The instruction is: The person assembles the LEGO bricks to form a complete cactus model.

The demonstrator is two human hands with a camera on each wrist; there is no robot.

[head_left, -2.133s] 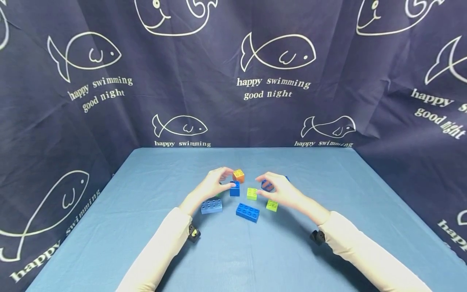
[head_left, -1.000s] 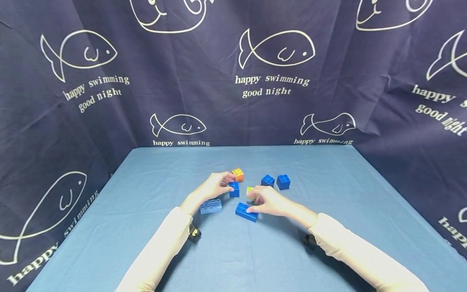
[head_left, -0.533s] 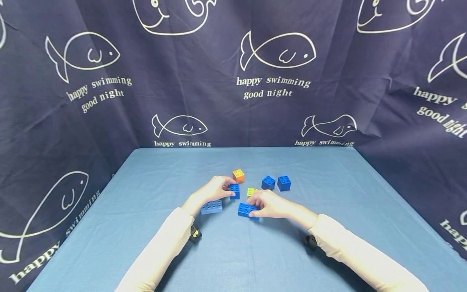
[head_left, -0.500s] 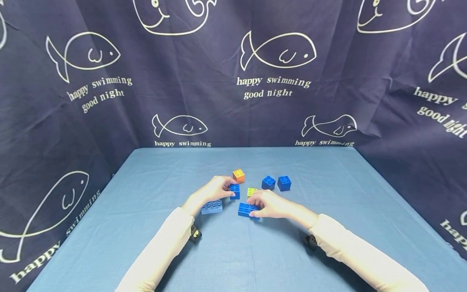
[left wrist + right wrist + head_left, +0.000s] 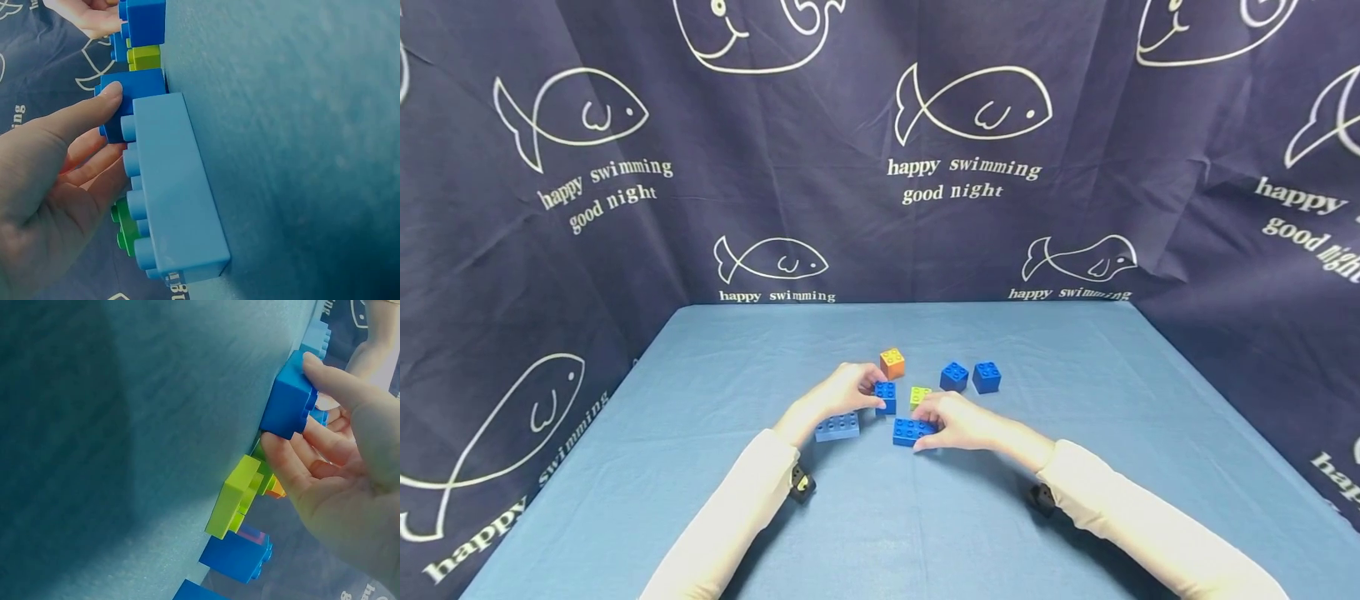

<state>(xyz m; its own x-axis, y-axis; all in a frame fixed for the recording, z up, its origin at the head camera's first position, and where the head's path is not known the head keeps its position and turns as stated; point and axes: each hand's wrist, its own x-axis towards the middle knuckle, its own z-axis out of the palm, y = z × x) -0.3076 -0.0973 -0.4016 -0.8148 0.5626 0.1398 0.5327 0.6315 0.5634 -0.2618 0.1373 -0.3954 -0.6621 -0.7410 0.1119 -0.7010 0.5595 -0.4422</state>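
My left hand (image 5: 842,392) pinches a square dark blue brick (image 5: 886,398), thumb on the near side and fingers behind. In the left wrist view, the thumb presses the face of that brick (image 5: 140,84), and a long light blue brick (image 5: 181,187) lies just in front. My right hand (image 5: 958,421) grips the right end of a long dark blue brick (image 5: 910,431) between thumb and fingers. The right wrist view shows the thumb at one side of this brick (image 5: 287,397) and a fingertip at its other end. A lime brick (image 5: 919,396) stands just behind the right hand.
An orange brick (image 5: 892,362) sits behind the left hand's brick. Two square blue bricks, one here (image 5: 954,376) and one here (image 5: 987,377), stand at the back right. Another lime brick (image 5: 231,497) and a green brick (image 5: 128,228) are hidden in the head view.
My right hand has come left and nearer, from beside the lime bricks onto the long dark blue brick, which is turned straighter. My left hand has drawn the square blue brick slightly nearer.
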